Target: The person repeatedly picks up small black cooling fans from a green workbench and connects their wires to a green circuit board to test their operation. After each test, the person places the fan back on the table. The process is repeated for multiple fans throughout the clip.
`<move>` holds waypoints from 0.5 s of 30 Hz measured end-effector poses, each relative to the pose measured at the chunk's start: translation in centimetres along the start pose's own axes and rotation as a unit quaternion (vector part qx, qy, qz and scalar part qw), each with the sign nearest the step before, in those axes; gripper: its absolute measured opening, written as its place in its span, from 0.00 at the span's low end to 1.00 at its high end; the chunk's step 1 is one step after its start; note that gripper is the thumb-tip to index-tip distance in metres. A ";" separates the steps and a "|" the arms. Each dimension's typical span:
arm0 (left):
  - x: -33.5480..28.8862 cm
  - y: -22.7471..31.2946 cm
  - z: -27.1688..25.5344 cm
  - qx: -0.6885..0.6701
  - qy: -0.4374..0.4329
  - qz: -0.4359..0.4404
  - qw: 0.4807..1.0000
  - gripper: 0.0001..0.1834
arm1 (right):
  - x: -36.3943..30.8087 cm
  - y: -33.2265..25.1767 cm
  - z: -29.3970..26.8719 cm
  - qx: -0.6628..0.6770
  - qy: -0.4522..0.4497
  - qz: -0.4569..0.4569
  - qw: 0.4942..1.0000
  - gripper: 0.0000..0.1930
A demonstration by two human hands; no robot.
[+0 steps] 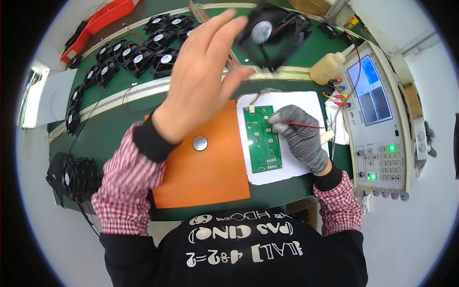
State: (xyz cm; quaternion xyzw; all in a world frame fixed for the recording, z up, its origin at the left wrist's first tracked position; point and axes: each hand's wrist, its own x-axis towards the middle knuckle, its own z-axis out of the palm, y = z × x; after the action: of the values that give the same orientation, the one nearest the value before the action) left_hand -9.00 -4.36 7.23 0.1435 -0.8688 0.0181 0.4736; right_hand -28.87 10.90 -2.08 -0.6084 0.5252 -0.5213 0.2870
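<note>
One long dark green table (95, 138) takes up most of the frame. Many black square fans with pale round labels (136, 60) lie in the upper left, and a packed row of similar black fans (81, 179) is at the lower left; which are finished and which are left cannot be told. At the right side stands a beige box-shaped instrument with a lit blue screen (373, 134). An orange rectangular sheet (205, 177) lies at the centre, and on the white flat sheet (296, 167) beside it rests a green rectangular circuit board (263, 148). At the upper centre, the bare left hand (201, 67) has its fingers spread beside a single blurred black fan (272, 38); whether it grips this fan cannot be told. Right of centre, the grey-gloved right hand (299, 131) pinches a thin red wire (303, 125) over the board's upper right edge, so the work there seems under way, not complete. Smallest is a silver round disc (200, 143) on the orange sheet.
</note>
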 end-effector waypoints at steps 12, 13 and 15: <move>-2.3 -3.1 1.2 0.198 -0.148 0.028 0.969 0.11 | 0.2 -2.0 0.5 0.112 -0.062 0.130 0.983 0.21; -2.2 -3.7 1.5 0.224 -0.140 0.025 0.964 0.11 | 0.1 -2.4 0.7 0.087 -0.079 0.136 0.984 0.21; -3.9 -7.2 2.4 0.262 -0.169 0.018 0.950 0.10 | 0.0 -3.4 1.2 0.042 -0.117 0.143 0.982 0.20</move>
State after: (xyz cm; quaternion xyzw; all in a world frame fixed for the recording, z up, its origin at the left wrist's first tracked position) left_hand -7.04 -10.70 1.95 0.2479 -0.9032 0.2288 0.2653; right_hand -26.61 11.67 0.66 -0.5711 0.5474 -0.4219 0.4430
